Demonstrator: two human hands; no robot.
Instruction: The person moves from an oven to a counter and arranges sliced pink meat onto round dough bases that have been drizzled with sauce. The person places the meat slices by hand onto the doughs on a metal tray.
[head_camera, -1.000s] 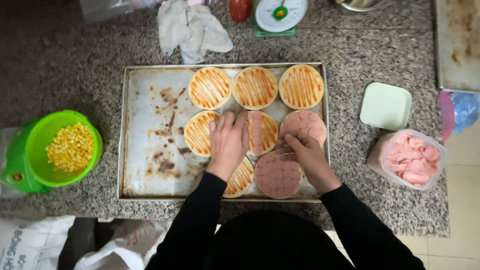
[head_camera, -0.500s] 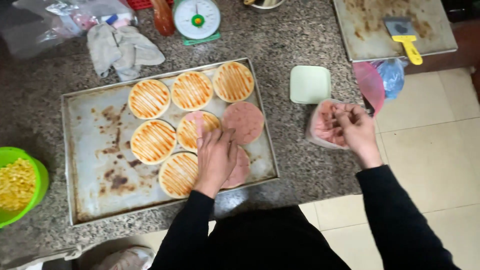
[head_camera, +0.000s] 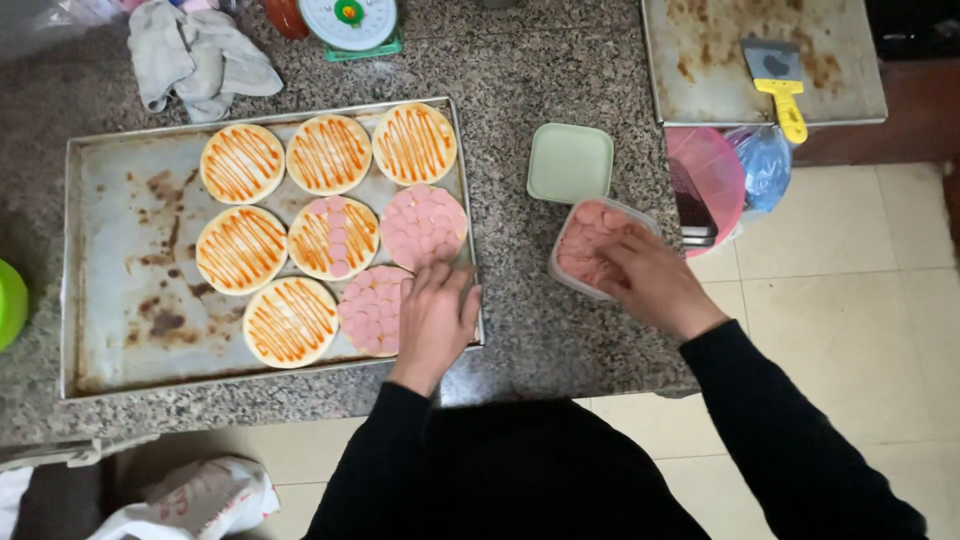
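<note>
Left hand (head_camera: 436, 318) flat (fingers spread), right hand (head_camera: 648, 281) curled.

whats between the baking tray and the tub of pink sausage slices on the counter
In the head view only bare speckled counter lies between the baking tray and the tub of sausage slices. The pale green lid sits just above that gap.

right hand (head_camera: 645, 280) in sausage tub (head_camera: 590, 250) — mid-grip

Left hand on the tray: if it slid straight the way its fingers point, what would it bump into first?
The left hand points up the tray. It would probably meet the sausage-covered round right ahead first, though it already overlaps another.
</note>
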